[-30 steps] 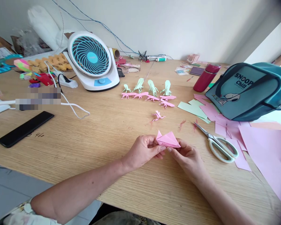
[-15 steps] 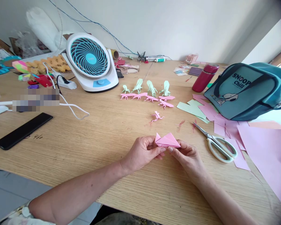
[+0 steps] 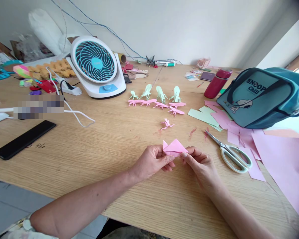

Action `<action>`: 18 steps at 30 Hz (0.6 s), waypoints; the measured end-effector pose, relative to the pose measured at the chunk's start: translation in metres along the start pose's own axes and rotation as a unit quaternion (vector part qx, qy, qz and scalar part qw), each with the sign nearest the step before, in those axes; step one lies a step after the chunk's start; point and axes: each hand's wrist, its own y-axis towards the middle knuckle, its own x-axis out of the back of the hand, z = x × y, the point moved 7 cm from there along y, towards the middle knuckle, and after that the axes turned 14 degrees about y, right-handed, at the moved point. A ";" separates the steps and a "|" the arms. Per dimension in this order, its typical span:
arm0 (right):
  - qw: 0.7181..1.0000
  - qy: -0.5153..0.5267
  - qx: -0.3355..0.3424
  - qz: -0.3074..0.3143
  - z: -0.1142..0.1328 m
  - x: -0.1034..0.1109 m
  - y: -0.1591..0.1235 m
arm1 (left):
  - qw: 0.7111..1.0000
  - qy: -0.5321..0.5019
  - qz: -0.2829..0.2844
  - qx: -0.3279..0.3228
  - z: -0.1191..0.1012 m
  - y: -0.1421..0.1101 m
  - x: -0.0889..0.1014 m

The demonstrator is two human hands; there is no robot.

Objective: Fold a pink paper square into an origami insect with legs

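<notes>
A folded piece of pink paper [image 3: 174, 147], with pointed flaps standing up, is held just above the wooden table. My left hand [image 3: 155, 161] pinches its left end, thumb in front and fingers behind. At its right corner my right hand [image 3: 198, 164] grips the paper between thumb and forefinger. Beyond the hands sits a small pink origami figure [image 3: 166, 124] with thin legs. Farther back, several pink origami figures [image 3: 160, 104] stand in front of a row of green origami figures [image 3: 161, 94].
White-handled scissors [image 3: 235, 157] lie to the right, beside pink paper sheets [image 3: 284, 166] and green paper strips [image 3: 204, 117]. A red flask [image 3: 218, 83] and a teal bag [image 3: 254, 98] stand behind them. On the left are a fan [image 3: 97, 64] and a black bar [image 3: 26, 139].
The folded paper has shifted slightly left and its flap now leans less to the right. My right thumb has moved right along its lower edge towards the corner.
</notes>
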 end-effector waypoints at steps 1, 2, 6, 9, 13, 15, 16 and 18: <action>1.000 0.001 -0.001 -0.003 0.000 0.000 0.000 | 1.000 0.007 0.001 0.004 0.001 0.000 0.000; 1.000 0.000 -0.002 -0.003 0.000 -0.001 0.000 | 1.000 0.015 0.003 0.007 0.001 0.000 -0.001; 1.000 -0.014 0.003 0.009 0.000 -0.005 0.000 | 0.999 0.043 -0.006 0.007 -0.001 -0.001 0.000; 0.999 -0.037 0.007 0.025 0.001 -0.008 -0.001 | 0.998 0.057 -0.015 -0.002 -0.003 -0.001 0.002; 0.997 -0.061 0.001 0.047 0.002 -0.008 -0.003 | 0.998 0.058 -0.028 -0.007 -0.003 0.000 0.005; 0.996 -0.064 -0.006 0.055 0.002 -0.007 -0.003 | 0.998 0.056 -0.031 -0.006 -0.003 0.000 0.005; 0.996 -0.066 -0.008 0.057 0.002 -0.007 -0.003 | 0.998 0.056 -0.031 -0.005 -0.003 0.000 0.005; 0.996 -0.067 -0.011 0.065 0.002 -0.008 -0.003 | 0.998 0.059 -0.029 -0.004 -0.005 0.000 0.005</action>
